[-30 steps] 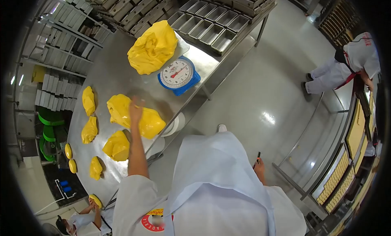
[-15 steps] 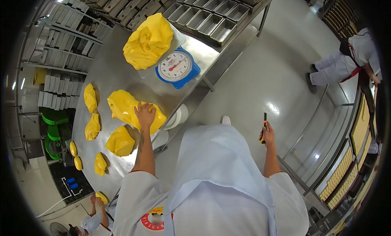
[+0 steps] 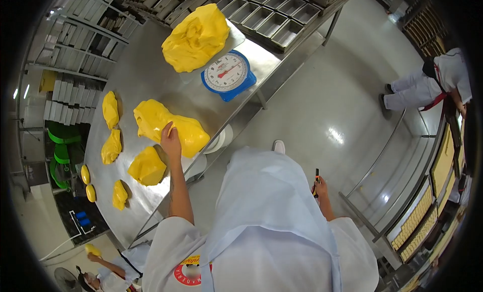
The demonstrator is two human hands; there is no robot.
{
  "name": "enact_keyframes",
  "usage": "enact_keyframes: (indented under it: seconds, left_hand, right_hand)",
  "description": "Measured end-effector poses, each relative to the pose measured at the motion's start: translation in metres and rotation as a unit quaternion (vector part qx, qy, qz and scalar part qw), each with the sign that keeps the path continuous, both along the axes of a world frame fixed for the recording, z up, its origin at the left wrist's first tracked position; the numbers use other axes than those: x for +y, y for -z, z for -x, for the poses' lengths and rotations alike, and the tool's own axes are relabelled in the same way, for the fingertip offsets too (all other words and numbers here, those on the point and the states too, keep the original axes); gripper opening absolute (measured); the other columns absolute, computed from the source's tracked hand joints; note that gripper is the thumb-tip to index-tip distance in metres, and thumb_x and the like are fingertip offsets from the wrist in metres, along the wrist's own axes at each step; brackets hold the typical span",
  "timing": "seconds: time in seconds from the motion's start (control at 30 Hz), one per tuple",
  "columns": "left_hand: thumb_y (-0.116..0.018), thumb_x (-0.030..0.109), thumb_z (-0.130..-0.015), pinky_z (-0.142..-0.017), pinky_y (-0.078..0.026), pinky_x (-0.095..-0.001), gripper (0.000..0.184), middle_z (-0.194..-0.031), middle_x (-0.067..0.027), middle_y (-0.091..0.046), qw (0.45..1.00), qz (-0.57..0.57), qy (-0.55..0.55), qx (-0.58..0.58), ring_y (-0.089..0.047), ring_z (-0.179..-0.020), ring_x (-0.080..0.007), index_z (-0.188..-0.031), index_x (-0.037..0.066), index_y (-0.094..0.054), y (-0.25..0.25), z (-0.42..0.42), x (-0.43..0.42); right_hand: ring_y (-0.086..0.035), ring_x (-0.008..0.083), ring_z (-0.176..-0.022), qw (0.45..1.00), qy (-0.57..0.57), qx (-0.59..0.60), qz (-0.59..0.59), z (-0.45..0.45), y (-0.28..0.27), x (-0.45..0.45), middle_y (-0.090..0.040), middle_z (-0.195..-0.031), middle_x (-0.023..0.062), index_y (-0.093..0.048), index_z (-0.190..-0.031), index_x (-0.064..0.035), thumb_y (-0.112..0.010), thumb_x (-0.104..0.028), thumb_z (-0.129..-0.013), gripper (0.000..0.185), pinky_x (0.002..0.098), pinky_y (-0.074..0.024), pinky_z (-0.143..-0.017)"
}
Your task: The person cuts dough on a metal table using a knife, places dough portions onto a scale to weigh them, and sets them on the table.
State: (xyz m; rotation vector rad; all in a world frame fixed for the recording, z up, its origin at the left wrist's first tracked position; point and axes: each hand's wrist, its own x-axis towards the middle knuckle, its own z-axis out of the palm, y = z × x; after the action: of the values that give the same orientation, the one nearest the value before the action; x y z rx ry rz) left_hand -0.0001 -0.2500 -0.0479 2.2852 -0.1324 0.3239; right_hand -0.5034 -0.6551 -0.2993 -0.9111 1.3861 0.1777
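My left hand [image 3: 171, 142] is over the near edge of a long yellow dough mass [image 3: 186, 133] on the metal table, its fingers drawn together in a pinch against the dough. Out to the right, above the floor, my right hand [image 3: 322, 189] is closed around a utility knife [image 3: 316, 181] with a black and orange handle, pointing upward. Beside the long mass sits a smaller dough lump [image 3: 147, 166]. A large dough mound [image 3: 196, 38] rests behind a blue dial scale [image 3: 229, 75], partly on its platform.
Several smaller dough pieces [image 3: 111, 147] lie along the table's [image 3: 143, 70] far side. Metal loaf pans [image 3: 271, 24] stand at the back end. One co-worker [image 3: 108, 267] holds a yellow piece at lower left; another person [image 3: 427, 80] stands at right near a rack. White buckets [image 3: 221, 140] sit under the table edge.
My left hand has gone from spread on the dough to pinched fingers. My right hand has lowered with the knife. The co-worker at lower left has raised a yellow piece off the table.
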Motion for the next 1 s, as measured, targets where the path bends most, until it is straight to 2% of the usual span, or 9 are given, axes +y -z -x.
enact_keyframes:
  seconds: [0.17,0.27,0.33,0.4,0.47,0.57,0.7,0.8,1.0]
  left_hand:
    - [-0.062,0.007,-0.095,-0.081,-0.053,-0.029,0.027,-0.105,-0.0085,-0.068,0.97,0.169,-0.173,-0.027,-0.064,-0.093,-0.0169,-0.121,0.002,-0.067,0.021,0.055,0.087]
    - [-0.062,0.008,-0.095,-0.076,-0.053,-0.0273,0.028,-0.102,-0.0085,-0.067,0.942,0.132,-0.302,-0.067,-0.064,-0.088,-0.0155,-0.122,0.001,-0.066,0.072,0.097,0.193]
    - [-0.064,0.01,-0.094,-0.07,-0.054,-0.0262,0.029,-0.099,-0.009,-0.066,0.849,0.304,-0.431,-0.028,-0.064,-0.085,-0.0148,-0.122,0.0,-0.065,0.054,0.143,0.217]
    - [-0.064,0.014,-0.095,-0.063,-0.058,-0.029,0.033,-0.102,-0.0089,-0.065,0.802,0.332,-0.495,-0.025,-0.064,-0.083,-0.0166,-0.125,0.0,-0.062,0.086,0.167,0.268]
    - [-0.067,0.022,-0.096,-0.071,-0.059,-0.0327,0.044,-0.109,-0.0116,-0.063,0.753,0.404,-0.519,0.021,-0.065,-0.093,-0.0192,-0.133,0.0,-0.057,0.093,0.179,0.286]
    - [-0.074,0.034,-0.091,-0.072,-0.056,-0.0319,0.063,-0.12,-0.0146,-0.06,0.784,0.416,-0.461,0.012,-0.064,-0.09,-0.0184,-0.139,0.0,-0.051,0.09,0.155,0.302]
    - [-0.082,0.044,-0.079,-0.096,-0.049,-0.0418,0.085,-0.129,-0.0224,-0.055,0.906,0.062,-0.419,-0.023,-0.06,-0.107,-0.0339,-0.143,0.0,-0.047,0.049,0.105,0.295]
    - [-0.083,0.036,-0.077,-0.094,-0.049,-0.0408,0.077,-0.123,-0.0199,-0.058,0.918,-0.008,-0.396,-0.027,-0.06,-0.106,-0.0351,-0.139,0.002,-0.054,0.033,0.101,0.29]
    - [-0.079,0.021,-0.083,-0.078,-0.052,-0.0343,0.039,-0.095,-0.0078,-0.069,0.908,0.177,-0.379,-0.018,-0.066,-0.084,-0.0219,-0.115,0.001,-0.072,0.055,0.122,0.312]
  right_hand:
    - [-0.05,0.0137,-0.047,0.992,-0.075,-0.051,0.083,-0.079,-0.061,-0.021,-0.051,-0.064,0.0026,-0.042,-0.151,-0.0172,-0.054,-0.011,-0.1,0.052,0.0327,-0.0461,-0.041]
    - [-0.047,0.0099,-0.048,0.961,-0.188,-0.127,0.156,-0.14,-0.119,-0.014,-0.049,-0.064,0.0005,-0.047,-0.149,-0.0166,-0.054,-0.014,-0.101,0.048,0.0293,-0.0431,-0.041]
    - [-0.047,0.0085,-0.046,0.939,-0.265,-0.16,0.15,-0.187,-0.205,0.02,-0.047,-0.066,-0.0002,-0.048,-0.148,-0.0167,-0.053,-0.013,-0.102,0.047,0.0269,-0.0415,-0.037]
    - [-0.04,0.0067,-0.048,0.898,-0.337,-0.218,0.181,-0.215,-0.245,0.053,-0.047,-0.067,-0.0021,-0.049,-0.149,-0.0165,-0.055,-0.017,-0.101,0.048,0.0241,-0.036,-0.042]
    - [-0.04,0.0065,-0.048,0.864,-0.401,-0.243,0.183,-0.237,-0.291,0.095,-0.047,-0.067,-0.0018,-0.048,-0.149,-0.0158,-0.054,-0.015,-0.101,0.049,0.0238,-0.0357,-0.043]
    - [-0.045,0.0065,-0.048,0.803,-0.5,-0.262,0.191,-0.296,-0.327,0.161,-0.048,-0.069,-0.001,-0.047,-0.151,-0.0177,-0.053,-0.009,-0.101,0.051,0.0249,-0.04,-0.042]
    - [-0.047,0.0061,-0.047,0.672,-0.618,-0.334,0.234,-0.381,-0.371,0.26,-0.05,-0.073,-0.0005,-0.047,-0.15,-0.0185,-0.054,-0.005,-0.1,0.052,0.0255,-0.0425,-0.043]
    - [-0.044,0.0055,-0.046,0.578,-0.659,-0.385,0.288,-0.426,-0.394,0.343,-0.055,-0.078,0.0001,-0.049,-0.149,-0.0182,-0.054,-0.006,-0.101,0.05,0.0255,-0.0415,-0.043]
    - [-0.065,0.0294,-0.078,0.424,-0.72,-0.457,0.306,-0.454,-0.431,0.539,-0.07,-0.098,0.0184,-0.05,-0.147,-0.019,-0.06,-0.008,-0.095,0.054,0.0395,-0.0503,-0.073]
